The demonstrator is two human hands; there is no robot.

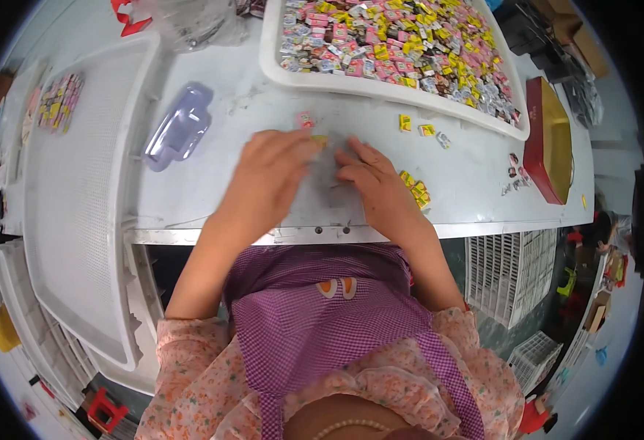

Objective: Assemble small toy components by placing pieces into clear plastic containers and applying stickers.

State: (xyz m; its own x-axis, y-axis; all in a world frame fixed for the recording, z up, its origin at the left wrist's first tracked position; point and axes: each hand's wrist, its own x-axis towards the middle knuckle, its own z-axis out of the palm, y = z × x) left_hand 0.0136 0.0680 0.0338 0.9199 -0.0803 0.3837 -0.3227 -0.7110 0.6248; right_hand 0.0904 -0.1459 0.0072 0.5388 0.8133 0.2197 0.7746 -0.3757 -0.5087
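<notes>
In the head view, a blurred grey translucent piece [330, 180] is at the counter [241, 95] between the left hand [269, 170] and the right hand [375, 182], probably light, thin and slippery, best held by its 2 long edges. The left fingers curl near a yellow packet [320, 140], the right fingers bend at the piece's side, and blur hides whether either grips. The pale, scuffed counter bears a white tray [410, 97] of small packets [380, 37]; 2 white crates [512, 282] stand below.
</notes>
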